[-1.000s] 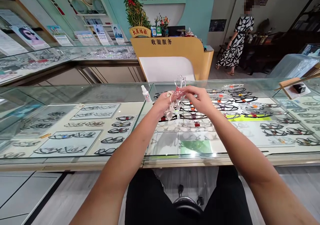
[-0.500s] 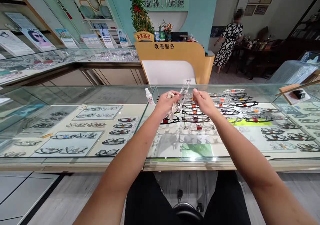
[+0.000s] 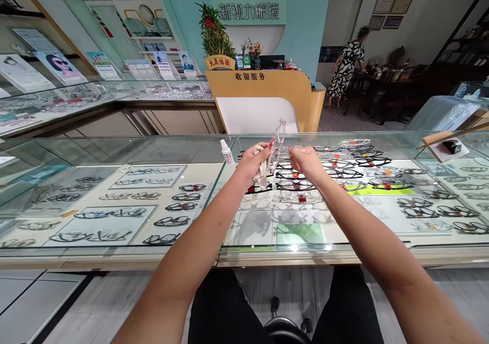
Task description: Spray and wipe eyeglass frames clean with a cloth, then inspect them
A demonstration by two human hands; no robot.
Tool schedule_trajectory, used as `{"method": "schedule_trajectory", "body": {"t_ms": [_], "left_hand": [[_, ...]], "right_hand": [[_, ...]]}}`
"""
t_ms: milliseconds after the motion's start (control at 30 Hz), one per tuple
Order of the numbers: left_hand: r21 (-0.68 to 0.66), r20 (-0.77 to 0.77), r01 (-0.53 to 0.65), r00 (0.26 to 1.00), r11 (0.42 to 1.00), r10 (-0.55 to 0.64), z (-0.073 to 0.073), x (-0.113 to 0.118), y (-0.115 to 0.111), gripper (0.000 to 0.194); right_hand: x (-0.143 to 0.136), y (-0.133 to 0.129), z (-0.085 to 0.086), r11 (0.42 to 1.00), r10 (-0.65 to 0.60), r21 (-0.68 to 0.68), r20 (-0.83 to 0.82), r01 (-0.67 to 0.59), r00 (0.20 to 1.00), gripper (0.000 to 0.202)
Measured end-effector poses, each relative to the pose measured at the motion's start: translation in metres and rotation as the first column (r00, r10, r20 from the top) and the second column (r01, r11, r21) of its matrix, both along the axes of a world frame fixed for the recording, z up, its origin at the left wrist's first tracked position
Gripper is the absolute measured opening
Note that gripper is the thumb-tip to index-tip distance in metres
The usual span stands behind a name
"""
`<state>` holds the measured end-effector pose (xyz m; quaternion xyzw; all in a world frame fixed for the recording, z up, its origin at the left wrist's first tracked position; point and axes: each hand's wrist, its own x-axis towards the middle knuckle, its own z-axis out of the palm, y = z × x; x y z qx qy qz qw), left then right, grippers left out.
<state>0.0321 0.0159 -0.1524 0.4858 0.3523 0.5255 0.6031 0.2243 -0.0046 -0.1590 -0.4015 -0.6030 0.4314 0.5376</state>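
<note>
My left hand (image 3: 252, 162) is closed on a pair of clear-framed eyeglasses (image 3: 281, 130), held upright above the glass counter. Bunched in the same hand, a pale cleaning cloth (image 3: 263, 173) hangs below the fingers. My right hand (image 3: 305, 161) is closed in a pinch, its fingertips at the right side of these eyeglasses, seemingly on a thin clear part; the exact grip is too small to make out. A small white spray bottle (image 3: 226, 153) stands on the counter, left of my left hand.
Rows of spectacle frames (image 3: 301, 185) lie under the glass counter top (image 3: 252, 222), with more frames (image 3: 171, 222) to the left. A wooden stand (image 3: 439, 139) is at the right. Beyond are a cashier desk (image 3: 263, 87) and a person (image 3: 346, 66) beside a dark table.
My right hand has moved slightly left and down, its fingertips now meeting the eyeglasses. The eyeglasses have turned a little in my left hand. The person behind has turned toward the table.
</note>
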Motion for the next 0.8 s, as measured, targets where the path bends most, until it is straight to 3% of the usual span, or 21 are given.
{"method": "schedule_trajectory", "body": {"t_ms": [167,300,400,800], "left_hand": [[-0.057,0.119,0.056,0.992,0.997,-0.049,-0.002,-0.002,0.001,0.067],[-0.057,0.150,0.082,0.986,0.995,-0.072,-0.004,-0.002,0.002,0.066],[-0.059,0.150,0.082,0.986,0.995,-0.073,-0.005,-0.002,0.001,0.066],[-0.057,0.144,0.127,0.983,0.990,-0.117,-0.005,-0.002,0.000,0.069]], "right_hand": [[-0.004,-0.003,0.003,0.997,-0.064,-0.059,-0.132,0.057,0.989,0.042],[-0.003,-0.007,0.012,0.967,0.063,-0.211,-0.349,-0.144,0.935,0.020],[-0.002,-0.008,0.015,0.944,0.133,-0.240,-0.356,-0.228,0.925,0.021],[-0.006,-0.008,0.014,0.976,0.125,-0.131,-0.334,-0.177,0.934,0.041]]}}
